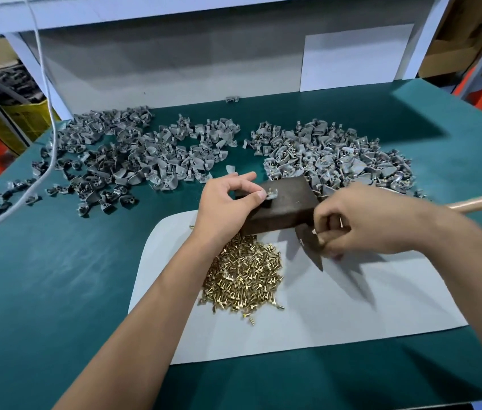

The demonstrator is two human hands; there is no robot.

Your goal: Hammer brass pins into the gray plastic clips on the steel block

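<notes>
At frame centre the left hand [228, 199] reaches in from lower left, thumb and forefinger pinching a gray clip [271, 193] on the block [285, 205]. The right hand [367, 220], knuckles up, curls around the hammer [310, 244], head tipped down beside the block. Pins [244, 276] lie heaped below.

No legible text, labels, brands, numbers or signs on any surface in view.
</notes>
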